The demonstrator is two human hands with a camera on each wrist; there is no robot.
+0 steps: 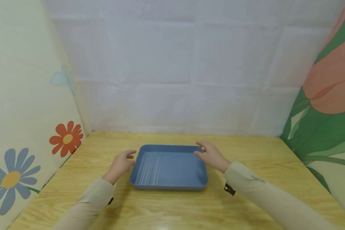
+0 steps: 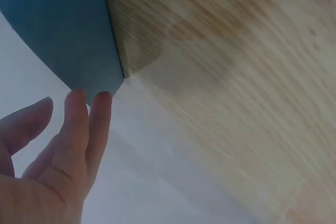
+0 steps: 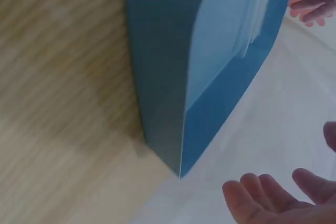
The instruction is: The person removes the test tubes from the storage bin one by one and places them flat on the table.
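A shallow blue tray (image 1: 182, 169) with rounded corners lies on the wooden table. In its left part lie several clear, thin rod-like strips (image 1: 151, 171), side by side and pointing away from me. My left hand (image 1: 120, 165) is beside the tray's left wall, fingers relaxed and apart; in the left wrist view its fingertips overlap the far end of the tray (image 2: 68, 35). Over the tray's far right corner, my right hand (image 1: 214, 156) holds nothing, thumb and fingers spread. The right wrist view shows its fingers apart from the tray wall (image 3: 160, 51).
The wooden table (image 1: 172, 207) extends around the tray on all sides. Behind it hangs a creased white cloth (image 1: 161, 64). Flower-printed panels stand at the left (image 1: 26, 105) and right (image 1: 327, 134). A black strap (image 1: 229, 189) shows at the right cuff.
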